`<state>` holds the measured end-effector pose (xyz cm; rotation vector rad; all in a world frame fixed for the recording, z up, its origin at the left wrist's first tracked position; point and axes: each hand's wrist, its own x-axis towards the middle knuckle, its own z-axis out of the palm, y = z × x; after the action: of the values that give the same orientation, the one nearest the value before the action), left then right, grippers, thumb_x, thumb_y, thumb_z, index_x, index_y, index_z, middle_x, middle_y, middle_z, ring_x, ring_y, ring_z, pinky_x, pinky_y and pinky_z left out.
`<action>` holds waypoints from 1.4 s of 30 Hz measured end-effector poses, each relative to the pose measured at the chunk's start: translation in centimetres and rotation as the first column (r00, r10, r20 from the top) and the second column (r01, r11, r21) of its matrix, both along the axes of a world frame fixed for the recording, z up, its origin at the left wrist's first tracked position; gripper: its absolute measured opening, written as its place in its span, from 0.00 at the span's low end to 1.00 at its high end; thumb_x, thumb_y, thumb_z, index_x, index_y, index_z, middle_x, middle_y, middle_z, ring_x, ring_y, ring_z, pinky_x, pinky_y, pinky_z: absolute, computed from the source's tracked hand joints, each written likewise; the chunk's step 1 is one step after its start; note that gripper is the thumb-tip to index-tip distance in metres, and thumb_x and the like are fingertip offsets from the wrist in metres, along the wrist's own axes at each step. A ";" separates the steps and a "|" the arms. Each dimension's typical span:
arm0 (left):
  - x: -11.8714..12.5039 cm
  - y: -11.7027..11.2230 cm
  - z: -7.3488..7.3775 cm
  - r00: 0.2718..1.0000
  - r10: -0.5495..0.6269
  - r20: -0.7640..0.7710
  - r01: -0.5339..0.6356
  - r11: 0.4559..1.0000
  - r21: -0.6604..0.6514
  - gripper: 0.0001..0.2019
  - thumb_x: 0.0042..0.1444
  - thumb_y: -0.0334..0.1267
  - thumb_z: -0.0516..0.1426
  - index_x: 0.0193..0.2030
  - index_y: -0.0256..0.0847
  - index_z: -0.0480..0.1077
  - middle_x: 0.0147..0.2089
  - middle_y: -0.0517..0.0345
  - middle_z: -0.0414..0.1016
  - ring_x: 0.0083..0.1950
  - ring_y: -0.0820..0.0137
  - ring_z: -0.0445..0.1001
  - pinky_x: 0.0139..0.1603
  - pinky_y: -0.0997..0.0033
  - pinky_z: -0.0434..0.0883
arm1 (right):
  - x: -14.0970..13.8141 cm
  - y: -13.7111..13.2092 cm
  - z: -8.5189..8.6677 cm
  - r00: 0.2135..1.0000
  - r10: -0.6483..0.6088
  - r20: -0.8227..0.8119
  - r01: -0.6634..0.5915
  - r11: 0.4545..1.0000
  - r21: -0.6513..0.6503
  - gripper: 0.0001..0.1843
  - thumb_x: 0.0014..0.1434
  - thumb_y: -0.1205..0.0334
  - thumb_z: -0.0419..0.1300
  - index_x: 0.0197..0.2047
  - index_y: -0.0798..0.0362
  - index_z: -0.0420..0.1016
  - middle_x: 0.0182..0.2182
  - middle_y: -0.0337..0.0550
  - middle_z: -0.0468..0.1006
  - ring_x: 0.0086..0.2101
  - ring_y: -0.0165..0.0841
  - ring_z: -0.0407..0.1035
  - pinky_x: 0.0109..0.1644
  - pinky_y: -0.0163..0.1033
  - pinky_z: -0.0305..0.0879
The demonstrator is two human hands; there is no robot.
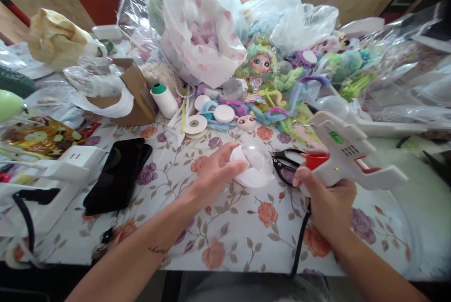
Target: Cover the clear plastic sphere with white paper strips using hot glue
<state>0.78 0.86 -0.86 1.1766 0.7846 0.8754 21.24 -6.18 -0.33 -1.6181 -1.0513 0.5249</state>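
Left hand [219, 169] pinches a clear, rounded dome, right hand [327, 204] grips a white plastic glue gun [340, 149].

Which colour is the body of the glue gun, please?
The glue gun has a white body; the head view shows it best.

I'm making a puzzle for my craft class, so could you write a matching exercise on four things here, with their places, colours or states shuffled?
1. Glue gun
2. Clear dome
3. Thread cone
4. Phones

A. black, one overlapping the other
B. in the left grip
C. green-topped, beside a cardboard box
D. in the right grip

Pairs: 1-D, 2-B, 3-C, 4-A
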 end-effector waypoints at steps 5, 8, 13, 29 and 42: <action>0.4 -0.5 0.6 0.994 0.019 -0.109 -0.013 0.998 0.054 0.16 0.49 0.46 0.65 0.43 0.44 0.73 0.36 0.55 0.79 0.35 0.64 0.78 0.29 0.67 0.76 | -1.5 0.4 0.4 0.999 0.036 0.006 -0.036 0.999 -0.036 0.16 0.46 0.50 0.72 0.23 0.48 0.71 0.23 0.35 0.74 0.26 0.33 0.66 0.34 0.41 0.66; 0.4 -0.4 0.3 0.997 0.031 -0.077 -0.030 1.000 0.008 0.18 0.48 0.48 0.64 0.44 0.42 0.72 0.36 0.55 0.78 0.35 0.65 0.77 0.29 0.68 0.75 | -1.9 1.7 0.6 0.996 0.091 -0.023 -0.092 0.996 -0.016 0.18 0.49 0.48 0.70 0.22 0.48 0.69 0.23 0.35 0.73 0.26 0.32 0.66 0.31 0.39 0.65; 0.5 -0.3 -0.6 0.996 0.087 0.001 -0.087 0.996 -0.009 0.19 0.52 0.48 0.61 0.48 0.43 0.67 0.37 0.56 0.77 0.34 0.66 0.77 0.27 0.70 0.72 | -2.9 3.2 0.9 0.964 0.227 -0.137 -0.216 0.972 0.091 0.16 0.45 0.51 0.71 0.32 0.49 0.72 0.23 0.32 0.69 0.24 0.29 0.63 0.29 0.37 0.65; 0.9 -1.1 -0.1 0.967 0.162 -0.197 -0.101 0.953 0.284 0.21 0.56 0.41 0.60 0.55 0.46 0.63 0.41 0.59 0.73 0.29 0.76 0.69 0.28 0.74 0.68 | -2.4 2.3 -0.7 0.985 0.170 -0.033 -0.173 0.975 -0.143 0.28 0.36 0.44 0.75 0.39 0.49 0.79 0.32 0.43 0.82 0.35 0.44 0.77 0.41 0.51 0.76; 0.9 -1.3 -0.1 0.975 0.140 -0.171 -0.109 0.978 0.180 0.22 0.53 0.39 0.61 0.54 0.45 0.62 0.41 0.62 0.70 0.31 0.78 0.68 0.30 0.78 0.66 | -2.0 2.4 -0.3 0.953 0.271 -0.133 -0.295 0.930 -0.221 0.20 0.38 0.47 0.74 0.29 0.49 0.75 0.23 0.39 0.76 0.28 0.39 0.72 0.30 0.44 0.73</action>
<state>1.67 -0.41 -1.00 1.3840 0.9562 0.9623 19.25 -3.74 -0.67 -1.6347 -1.1891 0.9485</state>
